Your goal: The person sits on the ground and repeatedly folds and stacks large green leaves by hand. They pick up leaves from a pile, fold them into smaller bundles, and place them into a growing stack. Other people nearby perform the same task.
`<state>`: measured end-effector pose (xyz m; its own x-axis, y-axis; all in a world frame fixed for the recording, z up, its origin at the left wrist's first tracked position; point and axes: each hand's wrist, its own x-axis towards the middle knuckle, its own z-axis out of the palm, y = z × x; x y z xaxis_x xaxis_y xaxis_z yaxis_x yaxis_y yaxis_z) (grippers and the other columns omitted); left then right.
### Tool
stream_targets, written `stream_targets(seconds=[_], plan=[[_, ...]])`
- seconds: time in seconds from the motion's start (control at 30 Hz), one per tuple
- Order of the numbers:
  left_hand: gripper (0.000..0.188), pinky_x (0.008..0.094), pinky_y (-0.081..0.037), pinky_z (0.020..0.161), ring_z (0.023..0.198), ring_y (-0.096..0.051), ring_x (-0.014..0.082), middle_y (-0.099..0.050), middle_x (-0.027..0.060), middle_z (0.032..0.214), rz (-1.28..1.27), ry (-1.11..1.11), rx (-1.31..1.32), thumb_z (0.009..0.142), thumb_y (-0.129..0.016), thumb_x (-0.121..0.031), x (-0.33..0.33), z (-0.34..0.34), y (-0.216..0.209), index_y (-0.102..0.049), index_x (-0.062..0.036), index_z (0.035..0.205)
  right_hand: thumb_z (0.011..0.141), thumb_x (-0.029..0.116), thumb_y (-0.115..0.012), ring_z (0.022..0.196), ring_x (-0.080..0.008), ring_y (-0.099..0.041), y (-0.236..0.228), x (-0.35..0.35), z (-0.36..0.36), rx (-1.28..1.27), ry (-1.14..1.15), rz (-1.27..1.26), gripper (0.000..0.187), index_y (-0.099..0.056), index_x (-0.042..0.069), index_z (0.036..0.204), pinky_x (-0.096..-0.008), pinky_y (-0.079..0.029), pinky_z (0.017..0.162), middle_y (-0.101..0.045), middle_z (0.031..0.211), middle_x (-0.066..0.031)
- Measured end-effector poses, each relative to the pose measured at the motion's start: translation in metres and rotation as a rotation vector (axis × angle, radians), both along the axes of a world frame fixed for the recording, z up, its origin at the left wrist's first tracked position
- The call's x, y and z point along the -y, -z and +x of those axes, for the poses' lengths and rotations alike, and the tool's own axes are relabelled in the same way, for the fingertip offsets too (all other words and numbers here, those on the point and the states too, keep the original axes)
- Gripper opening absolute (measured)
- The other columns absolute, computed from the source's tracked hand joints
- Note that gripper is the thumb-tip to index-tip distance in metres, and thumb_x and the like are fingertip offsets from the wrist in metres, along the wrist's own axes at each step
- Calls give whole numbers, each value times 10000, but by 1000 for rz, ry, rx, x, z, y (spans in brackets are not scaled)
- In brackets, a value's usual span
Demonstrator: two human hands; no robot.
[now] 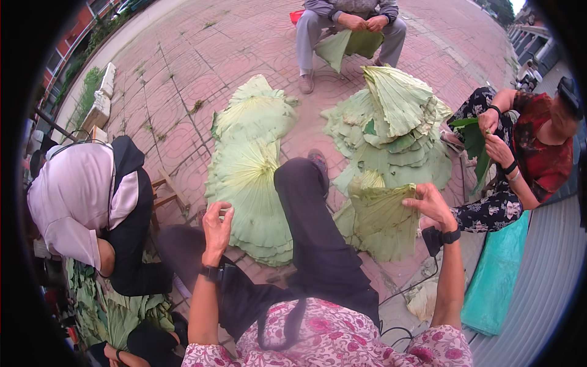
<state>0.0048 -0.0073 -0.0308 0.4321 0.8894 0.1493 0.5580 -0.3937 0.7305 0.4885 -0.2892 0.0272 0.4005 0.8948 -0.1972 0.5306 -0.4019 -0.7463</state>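
My right hand [430, 203] pinches the upper edge of a large, pale green lotus leaf [385, 223]. The leaf hangs down, partly folded, in front of the right pile. My left hand [217, 229] is raised beside the left pile, fingers curled in towards the thumb, with nothing visible in it. The left pile of flattened lotus leaves [251, 183] lies on the paving past my left hand, its leaves overlapping in two rounds. A taller pile of lotus leaves [397, 122] stands to the right, a folded leaf on top. My knee [299, 183] comes between the piles.
Across from me a seated person [351, 27] holds a leaf in both hands. At the right another person [538, 140] handles a darker leaf. A bent-over person [92, 189] is at the left, above more leaves [116, 312]. A teal sheet [498, 275] and cables lie at the right.
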Motion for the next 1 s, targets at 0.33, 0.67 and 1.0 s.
stream_targets(seconds=[0.33, 0.67, 1.0], plan=[[180, 358, -533, 674, 785, -672, 252, -689, 142, 963, -15, 44, -75, 892, -694, -98, -8, 2, 1, -664, 1, 1040, 845, 173, -746, 918, -374, -693, 118, -38, 17, 529, 146, 8, 289, -663, -30, 1034, -434, -531, 788, -706, 975, -240], [182, 459, -493, 767, 861, -635, 369, -650, 172, 861, 17, 149, -63, 914, -632, -178, -24, -23, -33, -632, 2, 938, 907, 84, -646, 714, -200, -670, -79, -193, -104, 185, -139, 350, 156, -689, -41, 991, -322, -522, 681, -714, 808, -134], [147, 514, -471, 705, 833, -613, 424, -603, 209, 873, 92, 3, -55, 920, -601, -133, -20, -27, 11, -560, 6, 895, 881, 129, -710, 684, -175, -712, 35, -315, -240, -305, -596, -133, 213, -712, -78, 933, -306, -541, 636, -731, 779, -125]])
